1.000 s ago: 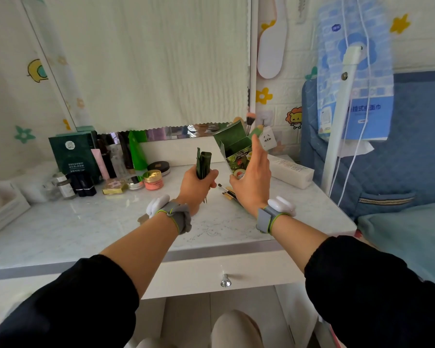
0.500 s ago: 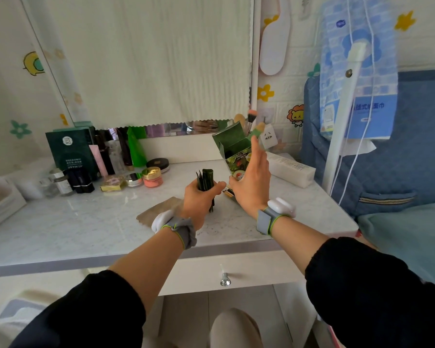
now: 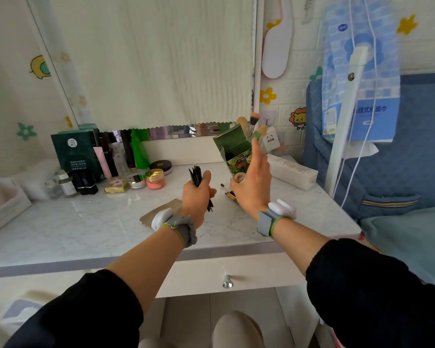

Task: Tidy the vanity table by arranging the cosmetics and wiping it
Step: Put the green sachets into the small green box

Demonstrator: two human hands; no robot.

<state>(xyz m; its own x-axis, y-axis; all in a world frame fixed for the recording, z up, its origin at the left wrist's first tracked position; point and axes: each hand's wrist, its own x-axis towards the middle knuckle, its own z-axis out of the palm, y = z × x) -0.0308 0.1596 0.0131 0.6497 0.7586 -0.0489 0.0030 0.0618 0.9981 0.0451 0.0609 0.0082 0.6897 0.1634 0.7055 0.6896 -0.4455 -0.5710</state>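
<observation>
While your left hand [image 3: 197, 198] grips the sachets [image 3: 196, 175] & right hand [image 3: 253, 189], fingers straight, steadies the open box [image 3: 232, 153], you're mid-arranging; next: slot them in w/o tipping it.

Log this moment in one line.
left hand: grips dark green packets | right hand: flat against green box | box flap: open | packets: not yet in box

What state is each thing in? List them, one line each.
Green box: upright, top flap open.
Dark sachets: bundled, gripped in the left hand.
Right hand: straight fingers against the box.
Drawer: closed.
Brown cloth: flat on the table.
Pink jar: lid on.
</observation>
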